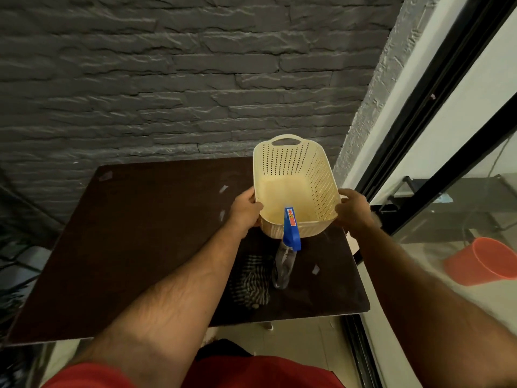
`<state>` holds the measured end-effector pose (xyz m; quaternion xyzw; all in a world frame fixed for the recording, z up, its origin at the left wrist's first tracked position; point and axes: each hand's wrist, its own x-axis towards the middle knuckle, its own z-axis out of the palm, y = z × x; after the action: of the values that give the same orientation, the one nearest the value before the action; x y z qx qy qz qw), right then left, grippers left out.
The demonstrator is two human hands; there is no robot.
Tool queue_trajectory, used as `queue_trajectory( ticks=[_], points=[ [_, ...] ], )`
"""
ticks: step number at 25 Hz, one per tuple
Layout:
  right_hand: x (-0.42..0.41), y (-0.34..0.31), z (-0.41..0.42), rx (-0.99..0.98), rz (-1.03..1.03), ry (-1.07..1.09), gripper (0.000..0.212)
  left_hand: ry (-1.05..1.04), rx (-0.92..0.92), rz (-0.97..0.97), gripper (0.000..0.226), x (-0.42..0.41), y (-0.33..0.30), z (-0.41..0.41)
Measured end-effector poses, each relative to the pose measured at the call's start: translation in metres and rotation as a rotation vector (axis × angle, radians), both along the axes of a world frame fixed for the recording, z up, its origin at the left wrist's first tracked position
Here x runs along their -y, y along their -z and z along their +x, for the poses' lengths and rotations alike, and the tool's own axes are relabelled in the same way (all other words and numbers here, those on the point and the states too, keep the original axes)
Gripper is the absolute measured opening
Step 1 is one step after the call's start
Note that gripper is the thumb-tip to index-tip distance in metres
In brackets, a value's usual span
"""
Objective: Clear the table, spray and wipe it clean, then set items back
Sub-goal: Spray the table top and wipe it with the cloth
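Note:
A cream perforated plastic basket [319, 175] is held over the right part of the dark brown table [140, 247]. My left hand [246, 207] grips its left rim and my right hand [353, 210] grips its right rim. The basket looks empty inside. In front of it stands a clear spray bottle with a blue trigger head [291, 233], whose top overlaps the basket's near wall. A black-and-white checked cloth [250, 278] lies on the table to the left of the bottle.
Small pale scraps of tape or paper [223, 189] dot the tabletop. A grey stone-pattern wall stands behind the table. To the right are a black-framed glass partition [436, 88] and an orange bucket [482, 261] on the floor beyond it.

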<state>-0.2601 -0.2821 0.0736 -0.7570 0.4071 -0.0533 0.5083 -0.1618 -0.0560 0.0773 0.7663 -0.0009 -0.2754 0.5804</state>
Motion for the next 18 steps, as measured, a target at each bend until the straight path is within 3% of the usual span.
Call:
queue_trajectory(
  ticks=[5,12,18],
  points=[
    [-0.04,-0.045,0.044,0.047,-0.033,-0.172,0.037,-0.13,0.053,-0.031,0.051,-0.05,-0.042,0.019],
    [-0.093,-0.093,0.088,0.1,0.045,-0.218,0.038,-0.252,0.154,-0.073,0.049,-0.109,-0.077,0.045],
    [-0.164,-0.084,0.129,0.068,0.012,-0.259,0.035,-0.293,0.149,-0.054,0.049,-0.181,-0.074,0.074]
  ],
)
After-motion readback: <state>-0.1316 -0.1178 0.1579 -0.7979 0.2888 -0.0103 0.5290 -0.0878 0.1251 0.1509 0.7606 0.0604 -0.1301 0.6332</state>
